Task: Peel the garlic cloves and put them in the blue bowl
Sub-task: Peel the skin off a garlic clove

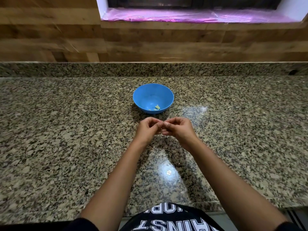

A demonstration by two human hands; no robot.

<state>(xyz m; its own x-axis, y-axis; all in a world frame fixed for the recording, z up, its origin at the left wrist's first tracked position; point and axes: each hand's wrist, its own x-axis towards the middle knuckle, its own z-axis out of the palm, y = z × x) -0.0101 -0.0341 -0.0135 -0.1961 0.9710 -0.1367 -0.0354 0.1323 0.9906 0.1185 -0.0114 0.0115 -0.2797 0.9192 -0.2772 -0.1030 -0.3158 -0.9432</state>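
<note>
A blue bowl (153, 97) stands on the granite counter (66, 130), with pale peeled garlic cloves (156, 107) lying at its bottom near the front wall. Just in front of the bowl, my left hand (147, 128) and my right hand (177, 128) meet above the counter, fingers curled. Between their fingertips they pinch a small garlic clove (162, 122), which is mostly hidden by the fingers.
A raised granite ledge (150, 69) and a wooden wall (83, 39) close off the back of the counter. A window sill covered in pink film (183, 16) sits above. A light glare (168, 170) shows on the counter near me.
</note>
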